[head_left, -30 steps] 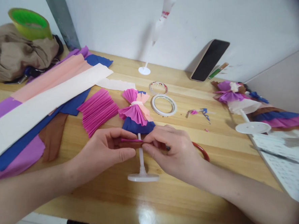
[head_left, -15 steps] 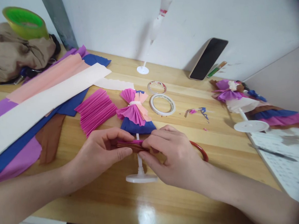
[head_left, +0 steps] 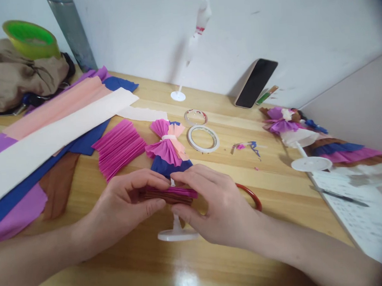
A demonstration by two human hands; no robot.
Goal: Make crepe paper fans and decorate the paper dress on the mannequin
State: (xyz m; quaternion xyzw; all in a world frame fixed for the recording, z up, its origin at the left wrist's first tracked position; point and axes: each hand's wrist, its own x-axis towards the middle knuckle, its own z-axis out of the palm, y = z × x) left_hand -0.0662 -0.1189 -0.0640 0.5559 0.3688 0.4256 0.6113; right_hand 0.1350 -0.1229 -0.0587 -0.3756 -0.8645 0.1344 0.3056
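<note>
A narrow bundle of pleated crepe paper (head_left: 171, 196), brown in front with magenta behind, is pinched between the thumb and fingers of my left hand (head_left: 126, 198). Curved around the bundle's right end is my right hand (head_left: 210, 198), thumb below and fingers above; its contact with the paper is partly hidden. Behind the bundle stands a white stand (head_left: 178, 235) with a round base. Beyond my hands a pleated paper bow (head_left: 167, 148) in magenta and peach, tied with a white band, shows above blue paper (head_left: 169, 168). A pleated magenta sheet (head_left: 122, 149) lies left of it.
Coloured paper strips (head_left: 63, 118) cover the left side. Two tape rolls (head_left: 203, 138) lie mid-table. A phone (head_left: 256, 83) leans on the wall. At right are a paper-dressed figure (head_left: 283, 124), a written sheet (head_left: 341, 220) and a pen (head_left: 345, 197). A red-brown ring (head_left: 250, 195) shows behind my right hand.
My right fingers have spread wider around the bundle, whose right end now shows more. My left hand keeps its pinch. The whole view has shifted slightly.
</note>
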